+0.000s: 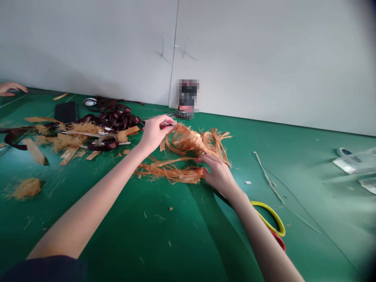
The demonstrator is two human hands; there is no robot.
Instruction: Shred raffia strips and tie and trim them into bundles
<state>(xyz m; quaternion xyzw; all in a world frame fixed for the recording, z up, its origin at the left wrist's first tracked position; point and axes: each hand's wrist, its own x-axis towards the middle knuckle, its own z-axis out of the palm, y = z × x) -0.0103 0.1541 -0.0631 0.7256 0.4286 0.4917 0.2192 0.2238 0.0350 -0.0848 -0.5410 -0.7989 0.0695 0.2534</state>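
My left hand (155, 135) is closed in a pinch at the far left of a loose orange raffia bundle (188, 140). A small pale bit shows at its fingertips, too small to name. My right hand (217, 172) lies low on the table with its fingers curled on orange raffia strands at the bundle's near side. From there a second length of frayed raffia (173, 170) stretches left across the green table (141, 231). Scissors with yellow and red handles (282, 225) rest partly beneath my right forearm, which covers much of them.
Dark brown ribbon (125, 117), raffia scraps (69, 152) and a black phone (65, 112) are heaped at the left. A partly blurred device (185, 113) leans on the white wall (264, 58). Plastic packets (355, 160) lie right. Another person's hand (11, 88) is far left.
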